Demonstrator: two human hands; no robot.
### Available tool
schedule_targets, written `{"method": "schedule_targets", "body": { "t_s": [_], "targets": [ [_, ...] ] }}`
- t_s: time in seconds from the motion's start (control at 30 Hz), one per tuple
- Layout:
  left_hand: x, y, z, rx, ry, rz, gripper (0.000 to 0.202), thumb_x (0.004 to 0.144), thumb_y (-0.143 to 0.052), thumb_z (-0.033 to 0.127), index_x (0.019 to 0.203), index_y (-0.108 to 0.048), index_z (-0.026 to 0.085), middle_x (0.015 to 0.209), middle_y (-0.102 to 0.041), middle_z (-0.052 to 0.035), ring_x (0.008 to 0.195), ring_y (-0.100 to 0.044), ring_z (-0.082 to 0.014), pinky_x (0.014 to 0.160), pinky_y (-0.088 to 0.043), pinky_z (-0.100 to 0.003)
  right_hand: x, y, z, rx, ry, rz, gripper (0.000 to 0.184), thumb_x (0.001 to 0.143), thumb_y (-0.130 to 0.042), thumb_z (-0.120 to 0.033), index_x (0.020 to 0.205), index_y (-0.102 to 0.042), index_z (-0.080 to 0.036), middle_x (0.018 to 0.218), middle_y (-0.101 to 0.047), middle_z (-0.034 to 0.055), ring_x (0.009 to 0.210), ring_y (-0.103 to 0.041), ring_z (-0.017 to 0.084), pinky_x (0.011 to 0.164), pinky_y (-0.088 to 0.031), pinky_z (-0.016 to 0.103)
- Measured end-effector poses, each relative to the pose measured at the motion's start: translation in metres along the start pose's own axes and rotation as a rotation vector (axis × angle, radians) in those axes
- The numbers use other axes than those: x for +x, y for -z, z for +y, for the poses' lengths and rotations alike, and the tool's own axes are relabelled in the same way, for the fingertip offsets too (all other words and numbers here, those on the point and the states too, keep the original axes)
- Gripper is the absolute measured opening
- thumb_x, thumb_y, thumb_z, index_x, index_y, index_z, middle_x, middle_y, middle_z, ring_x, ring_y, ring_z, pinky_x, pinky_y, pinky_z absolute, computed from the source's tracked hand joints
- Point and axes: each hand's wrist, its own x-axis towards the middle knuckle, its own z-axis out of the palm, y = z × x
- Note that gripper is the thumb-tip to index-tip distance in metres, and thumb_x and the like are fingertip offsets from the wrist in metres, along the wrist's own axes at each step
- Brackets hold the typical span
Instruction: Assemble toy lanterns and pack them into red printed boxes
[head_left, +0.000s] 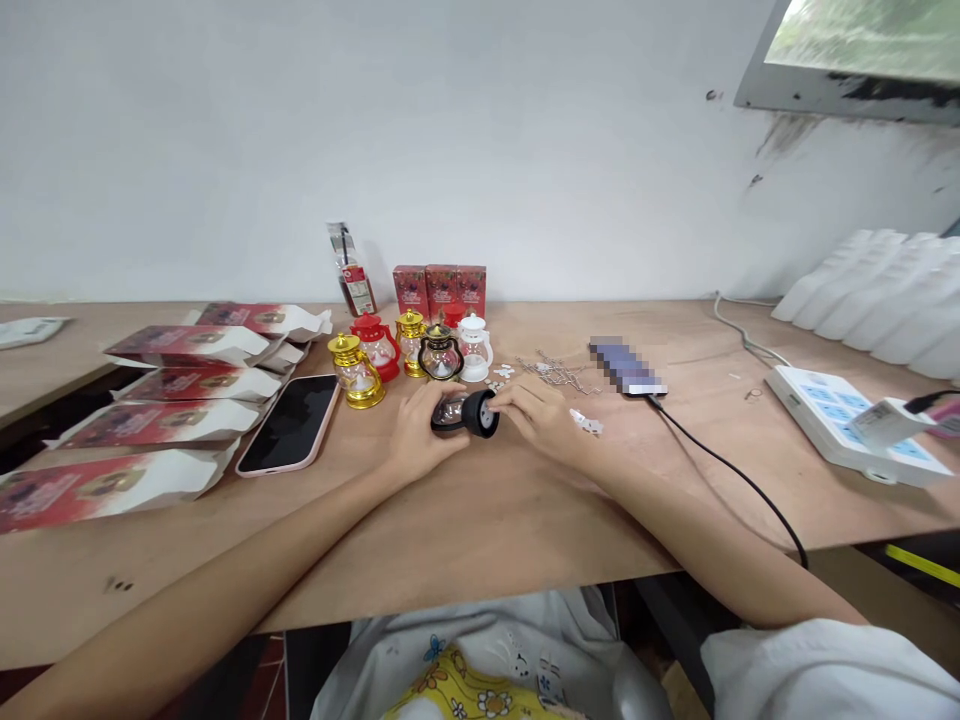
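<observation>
Both my hands rest on the wooden table (487, 520) around a small black toy lantern (466, 412) lying on its side. My left hand (424, 432) curls round its clear globe end. My right hand (538, 415) grips its black base end with the fingertips. Just behind stand several small lanterns: a gold one (355, 371), a red one (377, 345), another gold one (410, 342), a black one (440, 354) and a white one (474, 347). Small white bits (586, 422) lie by my right hand.
Flattened red-and-white boxes (172, 420) fan out at the left beside a phone in a pink case (291, 424). Red boxes (440, 290) stand by the wall. Metal hooks (559, 371), a second phone with a black cable (720, 465) and a white device (847, 420) lie to the right.
</observation>
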Motion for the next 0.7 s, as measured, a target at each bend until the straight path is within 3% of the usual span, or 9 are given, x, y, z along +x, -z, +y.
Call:
{"method": "schedule_targets", "body": {
  "t_s": [0.1,0.23,0.37,0.5,0.6,0.7],
  "targets": [
    [0.0,0.001,0.0,0.033,-0.02,-0.004,0.045,0.062,-0.065,0.019,0.105,-0.052,0.021,0.106,-0.064,-0.0048,0.101,-0.058,-0.0249,0.084,-0.043,-0.037,0.003,0.002,0.0,0.113,-0.155,0.029,0.016,0.087,-0.058,-0.03,0.075,-0.057,-0.019,0.075,-0.066,0.0024,0.073,-0.061,0.014,0.069,-0.047,0.027],
    [-0.001,0.002,-0.001,0.109,-0.071,-0.019,0.044,0.064,-0.066,0.023,0.106,-0.053,0.021,0.107,-0.064,-0.0047,0.102,-0.057,-0.0257,0.083,-0.04,-0.037,0.005,0.006,0.001,0.205,-0.33,-0.025,0.026,0.077,-0.068,-0.038,0.068,-0.052,-0.019,0.07,-0.064,-0.001,0.067,-0.059,0.012,0.065,-0.045,0.025],
    [0.0,0.003,-0.002,0.176,-0.068,-0.045,0.044,0.064,-0.067,0.027,0.106,-0.053,0.022,0.108,-0.064,-0.0054,0.103,-0.056,-0.0269,0.082,-0.038,-0.037,0.005,0.007,0.003,0.209,-0.349,-0.098,0.026,0.077,-0.067,-0.039,0.067,-0.054,-0.019,0.068,-0.061,-0.0021,0.064,-0.056,0.011,0.065,-0.043,0.023],
    [0.0,0.001,0.003,0.064,-0.035,-0.062,0.045,0.063,-0.064,0.024,0.106,-0.052,0.022,0.108,-0.064,-0.005,0.103,-0.057,-0.0262,0.083,-0.04,-0.037,0.004,0.01,0.016,0.2,-0.378,-0.159,0.025,0.081,-0.062,-0.041,0.073,-0.058,-0.018,0.073,-0.064,-0.0007,0.069,-0.058,0.012,0.068,-0.043,0.024],
    [0.0,0.0,0.007,0.019,0.008,-0.039,0.047,0.061,-0.063,0.02,0.107,-0.052,0.022,0.108,-0.065,-0.0041,0.103,-0.058,-0.0262,0.085,-0.039,-0.038,0.0,0.014,0.037,0.015,-0.48,-0.181,0.026,0.091,-0.046,-0.039,0.085,-0.06,-0.018,0.083,-0.066,0.003,0.078,-0.06,0.015,0.073,-0.043,0.027],
    [0.0,0.001,0.008,0.0,0.053,0.011,0.045,0.062,-0.063,0.019,0.105,-0.052,0.023,0.106,-0.065,-0.0027,0.1,-0.059,-0.0251,0.086,-0.039,-0.039,-0.007,0.02,0.059,-0.349,-0.595,-0.229,0.026,0.092,-0.042,-0.033,0.099,-0.058,-0.014,0.099,-0.066,0.0109,0.095,-0.058,0.023,0.082,-0.041,0.033]
  ]
}}
